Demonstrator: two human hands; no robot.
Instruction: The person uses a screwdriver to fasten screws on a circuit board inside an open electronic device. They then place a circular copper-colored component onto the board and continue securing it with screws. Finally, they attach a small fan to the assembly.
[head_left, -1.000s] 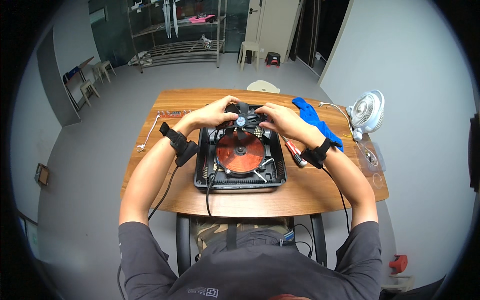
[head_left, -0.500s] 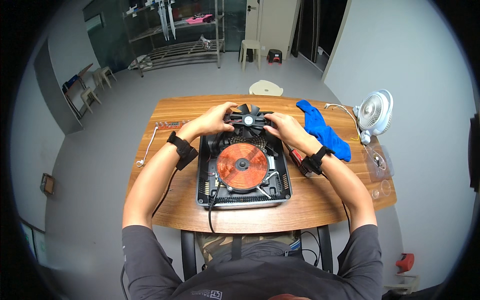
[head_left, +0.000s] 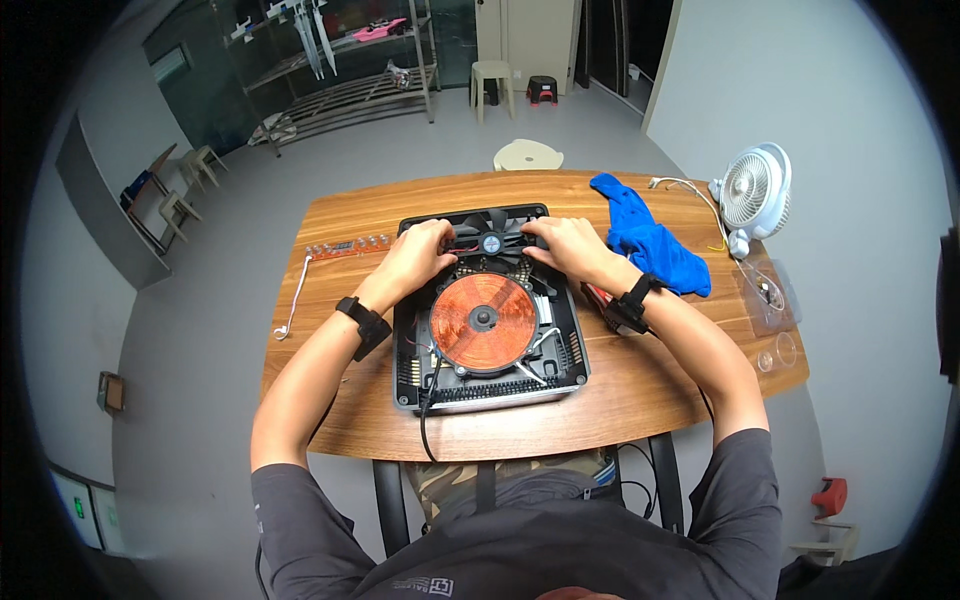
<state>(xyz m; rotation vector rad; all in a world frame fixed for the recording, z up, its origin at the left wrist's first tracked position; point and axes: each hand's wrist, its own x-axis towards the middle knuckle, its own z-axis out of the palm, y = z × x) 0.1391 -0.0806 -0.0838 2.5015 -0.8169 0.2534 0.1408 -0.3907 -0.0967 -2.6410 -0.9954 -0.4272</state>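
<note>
An opened induction cooker [head_left: 488, 393] lies on the wooden table with its copper coil [head_left: 484, 322] showing. At the housing's far end sits a black cooling fan [head_left: 491, 245], low inside the walls. My left hand [head_left: 425, 248] grips the left side of the fan's frame, fingers closed on it. On the opposite side, my right hand [head_left: 572, 250] pinches the frame's right end. Thin red wires run by the fan near my left fingers. A black cord [head_left: 426, 425] leaves the housing at the near edge. Both wrists wear black straps.
A circuit board strip [head_left: 345, 246] with a white cable lies left of the cooker. On the right are a blue cloth [head_left: 655, 245], a partly hidden red-handled tool, a small white desk fan [head_left: 755, 190] and a clear tray [head_left: 768, 300]. A stool [head_left: 528, 155] stands beyond the table.
The fan has gone from raised and tilted above the far end to lower and flatter in the housing, both hands moving with it. The whole view has shifted slightly.
</note>
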